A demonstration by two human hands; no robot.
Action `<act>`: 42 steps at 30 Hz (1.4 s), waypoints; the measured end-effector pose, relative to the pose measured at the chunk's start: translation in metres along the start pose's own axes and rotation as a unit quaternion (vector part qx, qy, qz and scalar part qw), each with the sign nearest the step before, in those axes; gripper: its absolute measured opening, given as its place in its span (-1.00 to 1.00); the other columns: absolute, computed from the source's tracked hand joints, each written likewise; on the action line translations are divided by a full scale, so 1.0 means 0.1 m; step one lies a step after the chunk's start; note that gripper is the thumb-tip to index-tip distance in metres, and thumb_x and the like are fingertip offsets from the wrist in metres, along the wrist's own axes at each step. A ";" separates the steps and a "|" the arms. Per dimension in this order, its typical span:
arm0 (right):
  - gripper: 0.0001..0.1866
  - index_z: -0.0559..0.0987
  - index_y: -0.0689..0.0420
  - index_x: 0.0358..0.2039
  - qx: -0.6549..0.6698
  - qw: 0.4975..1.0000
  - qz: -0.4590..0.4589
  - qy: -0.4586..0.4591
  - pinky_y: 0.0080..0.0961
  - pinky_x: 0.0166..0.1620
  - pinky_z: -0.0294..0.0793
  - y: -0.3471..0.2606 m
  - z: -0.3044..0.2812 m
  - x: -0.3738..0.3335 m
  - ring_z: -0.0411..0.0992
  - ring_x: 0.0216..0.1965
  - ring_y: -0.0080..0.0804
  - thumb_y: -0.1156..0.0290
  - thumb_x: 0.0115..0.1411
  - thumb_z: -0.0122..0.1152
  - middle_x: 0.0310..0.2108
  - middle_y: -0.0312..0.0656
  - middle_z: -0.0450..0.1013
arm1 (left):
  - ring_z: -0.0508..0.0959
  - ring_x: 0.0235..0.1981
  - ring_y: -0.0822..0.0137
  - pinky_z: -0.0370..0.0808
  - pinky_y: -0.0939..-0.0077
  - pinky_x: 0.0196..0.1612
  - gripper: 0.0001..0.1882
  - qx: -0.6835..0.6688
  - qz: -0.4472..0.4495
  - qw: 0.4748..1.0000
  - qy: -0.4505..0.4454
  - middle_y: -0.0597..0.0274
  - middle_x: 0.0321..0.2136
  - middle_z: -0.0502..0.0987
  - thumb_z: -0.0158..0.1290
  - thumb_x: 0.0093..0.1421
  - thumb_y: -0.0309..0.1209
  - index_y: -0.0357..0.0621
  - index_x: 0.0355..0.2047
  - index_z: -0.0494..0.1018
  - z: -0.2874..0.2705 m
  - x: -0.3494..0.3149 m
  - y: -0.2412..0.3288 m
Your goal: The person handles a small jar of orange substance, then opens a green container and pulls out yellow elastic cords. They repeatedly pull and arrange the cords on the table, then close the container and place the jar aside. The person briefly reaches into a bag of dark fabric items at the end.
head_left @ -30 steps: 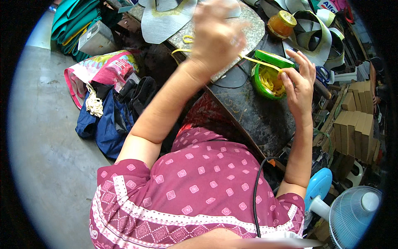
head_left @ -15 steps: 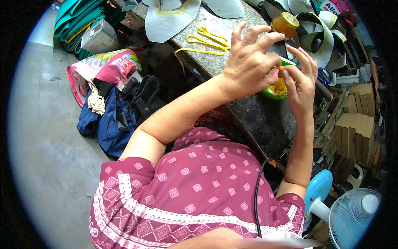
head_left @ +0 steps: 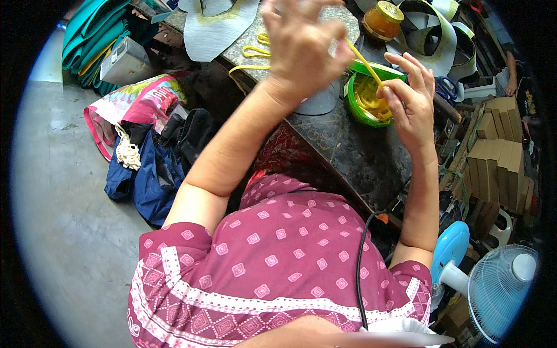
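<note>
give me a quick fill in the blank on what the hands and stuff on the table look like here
1. The left hand and the right hand hold a thin strip coloured ____.
2. The round container under the strip has a rim coloured ____.
3. The jar at the far side of the table has a lid coloured ____.
4. The fan at lower right is coloured ____.

Missing words: yellow; green; yellow; blue

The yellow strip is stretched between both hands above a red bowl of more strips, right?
Not quite: the bowl is green, not red. The head view shows the yellow strip running from the left hand to the right hand above it.
</note>
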State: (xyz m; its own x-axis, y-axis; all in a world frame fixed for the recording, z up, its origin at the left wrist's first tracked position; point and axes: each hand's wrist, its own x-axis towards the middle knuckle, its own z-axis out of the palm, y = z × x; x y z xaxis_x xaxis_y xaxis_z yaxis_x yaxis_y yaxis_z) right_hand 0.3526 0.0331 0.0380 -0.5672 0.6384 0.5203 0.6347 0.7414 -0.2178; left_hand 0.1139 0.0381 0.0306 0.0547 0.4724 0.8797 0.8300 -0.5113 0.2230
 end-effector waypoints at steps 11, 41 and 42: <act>-0.84 0.67 0.06 -0.37 -0.014 1.000 0.021 0.002 0.08 0.38 -0.07 0.10 -0.02 -0.12 0.21 0.33 -0.12 0.31 0.25 0.20 0.20 -0.25 0.44 | 0.42 0.09 0.01 0.28 0.10 0.19 -0.78 0.169 -0.129 0.976 -0.035 0.06 -0.03 0.52 0.16 -0.05 -0.52 -0.15 -0.33 0.66 -0.26 -0.15 -1.03; -0.85 0.68 0.02 -0.37 -0.011 1.000 0.011 -0.005 0.22 0.40 -0.13 0.06 0.02 -0.12 0.20 0.34 -0.13 0.30 0.27 0.20 0.21 -0.27 0.42 | 0.37 0.15 -0.04 0.25 0.07 0.22 -0.75 0.176 -0.151 0.972 0.037 0.02 0.02 0.49 0.20 -0.06 -0.45 -0.10 -0.30 0.66 -0.10 -0.06 -0.94; -0.85 0.68 0.02 -0.36 -0.010 1.000 0.015 -0.004 0.22 0.39 -0.12 0.07 0.02 -0.12 0.20 0.34 -0.14 0.30 0.27 0.19 0.21 -0.27 0.42 | 0.36 0.16 -0.07 0.25 0.05 0.24 -0.70 0.204 -0.140 0.966 0.070 -0.03 0.04 0.47 0.19 -0.05 -0.47 -0.12 -0.24 0.65 -0.07 -0.06 -0.89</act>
State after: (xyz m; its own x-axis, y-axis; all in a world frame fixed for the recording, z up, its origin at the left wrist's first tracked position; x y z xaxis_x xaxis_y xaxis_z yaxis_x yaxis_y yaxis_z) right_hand 0.3629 0.0306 0.0290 -0.5518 0.6616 0.5077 0.6613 0.7180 -0.2169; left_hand 0.0356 0.0760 0.0086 -0.2555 0.4354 0.8632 0.9529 -0.0376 0.3010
